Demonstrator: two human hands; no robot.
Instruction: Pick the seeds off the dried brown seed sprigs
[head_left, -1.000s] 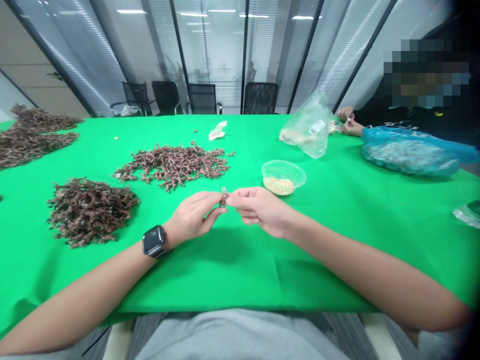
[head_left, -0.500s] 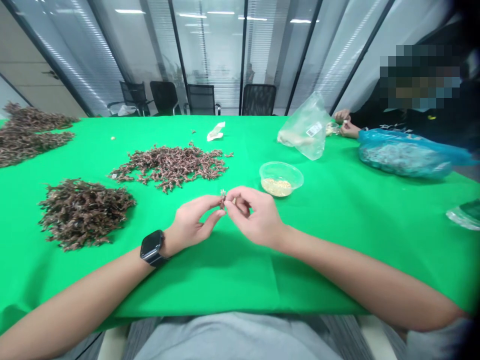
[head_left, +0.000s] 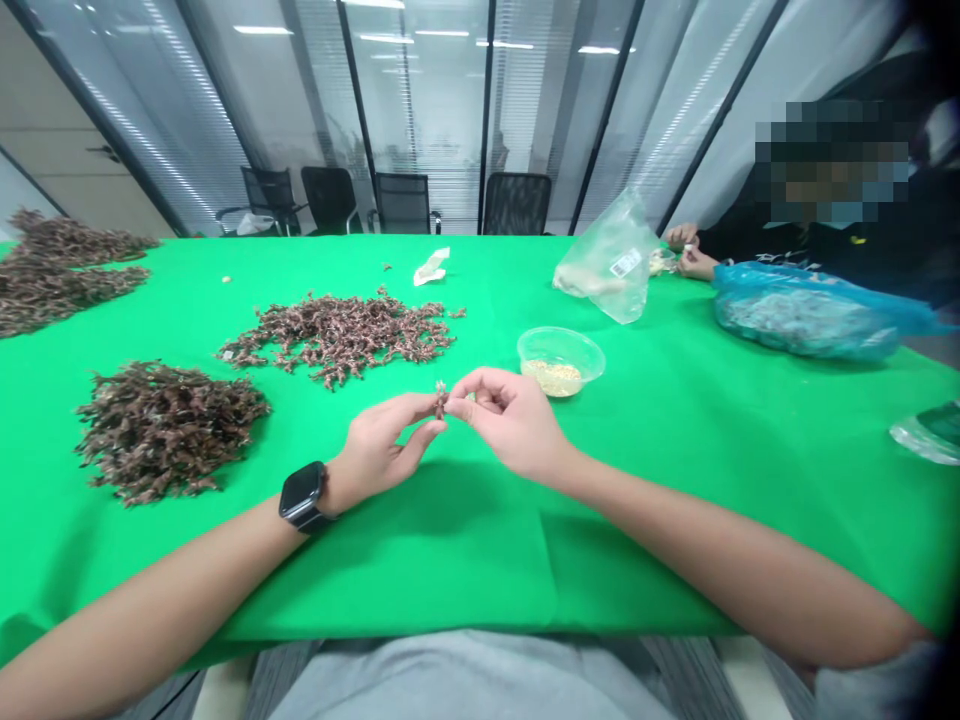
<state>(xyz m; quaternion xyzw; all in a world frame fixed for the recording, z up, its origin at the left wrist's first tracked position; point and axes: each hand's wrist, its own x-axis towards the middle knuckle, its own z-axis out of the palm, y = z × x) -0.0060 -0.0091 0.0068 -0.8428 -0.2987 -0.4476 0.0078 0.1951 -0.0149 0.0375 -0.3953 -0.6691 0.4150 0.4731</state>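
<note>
Between the thumb and fingers of my left hand (head_left: 391,436) is a small brown piece (head_left: 441,402) with a pale, spiky top, held upright above the table. It looks like a tiny figure, though its kind is too small to make out. My right hand (head_left: 516,420) is closed in a pinch, its fingertips at the piece's right side. Whatever is inside that pinch is hidden. Just behind my right hand stands a clear plastic bowl (head_left: 592,358) with golden bits (head_left: 553,377) in it. A loose spread of similar brown pieces (head_left: 349,335) lies beyond my left hand.
At the left sits a heaped pile of darker brown pieces (head_left: 169,430), with more piles (head_left: 67,265) behind. A clear bag (head_left: 611,262), a blue bag (head_left: 810,310) and a white paper scrap (head_left: 432,267) lie on the green cloth (head_left: 450,560). Another person's hands (head_left: 694,255) work at the far right.
My hands have shifted very slightly left. More of the brown piece shows now, as the right fingers have turned a little at its side.
</note>
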